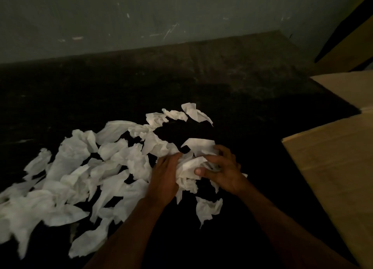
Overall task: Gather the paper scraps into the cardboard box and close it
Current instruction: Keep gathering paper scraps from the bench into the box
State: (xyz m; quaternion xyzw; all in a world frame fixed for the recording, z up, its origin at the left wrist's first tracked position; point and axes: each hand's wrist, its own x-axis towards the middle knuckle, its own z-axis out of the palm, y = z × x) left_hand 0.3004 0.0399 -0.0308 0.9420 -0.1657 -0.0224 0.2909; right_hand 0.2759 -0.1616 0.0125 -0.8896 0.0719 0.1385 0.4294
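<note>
Paper scraps (76,180): white, crumpled, spread over the dark floor (222,83); long axis of the spread running from lower left up toward upper right, ending near the far scrap (193,111).
Left hand (164,180): pressed against the left side of a bunched wad (188,168), fingers (173,157) loosely curled onto it, not closed.
Right hand (224,172): cupped on the wad's right side, fingers (222,149) bent over the top, thumb across the front.
Loose scrap (207,208): just below the hands, apart from the wad.
Cardboard box (333,157): at the right edge, flaps open, well right of the heap.
Wall (141,16): grey, scuffed, behind.
</note>
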